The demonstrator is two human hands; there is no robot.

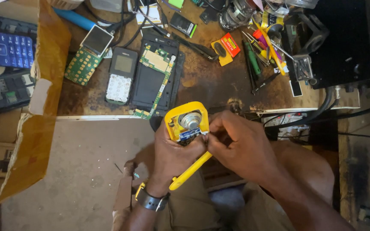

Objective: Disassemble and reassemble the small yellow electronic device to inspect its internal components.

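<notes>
My left hand (174, 152) is wrapped around the back of a yellow torch (186, 124), fingers curled up its sides so the open head faces me. The torch sits over my lap, just off the front edge of the workbench (210, 85), with its yellow handle (190, 171) trailing down past my wrist and the watch (150, 200) there. My right hand (236, 143) is pressed in against the torch from the side, thumb and fingertips pinched at the lower edge of the head, where a small blue circuit board (189, 134) shows under the round metal reflector (190, 120). I cannot tell whether the pinch is on a wire, a clip or the board itself; my fingers cover that spot.

The risks I see from here are judgements. The board looks loose in the shell, so a hard pull could tear whatever thin leads join it to the rest. With nothing beneath but my knees and the floor, any small part that pops free would likely drop and be lost. If my left grip slackens, the whole head could twist and slip.

Out on the workbench, a bare green phone board (82, 64), a grey phone (120, 75) and an opened black phone frame (155, 77) lie near the edge, close enough for an elbow to knock off. Screwdrivers (258, 55) are heaped further right, and a cardboard box (43, 85) of old phones stands at my left.
</notes>
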